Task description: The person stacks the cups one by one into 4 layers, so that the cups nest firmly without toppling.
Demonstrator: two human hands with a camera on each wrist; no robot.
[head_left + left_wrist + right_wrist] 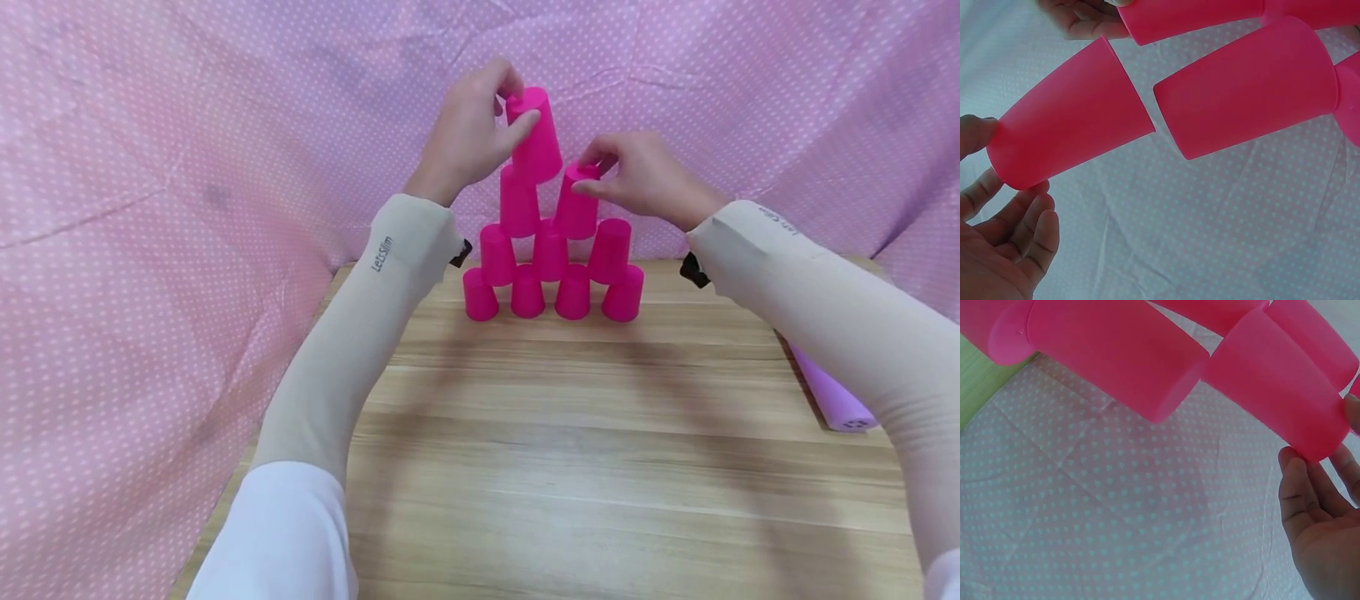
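Observation:
Bright pink upside-down cups form a stacked pyramid. My left hand [468,129] pinches the base of one cup [538,146] above the stack, mouth down. In the left wrist view, a gap separates this cup [1072,119] from the left third-row cup [1247,90]. With thumb and fingers, my right hand [648,175] grips the base of the right third-row cup [576,208], which meets the row below. In the right wrist view that cup [1279,387] touches a lower cup [1119,356]. Three cups [551,254] make the second row, with several cups [528,293] beneath.
The pyramid stands near the far edge of a wood-grain table [555,500]. A purple cylinder-like object [832,392] lies at the right, partly behind the right forearm. Pink dotted cloth [187,167] hangs behind and on both sides.

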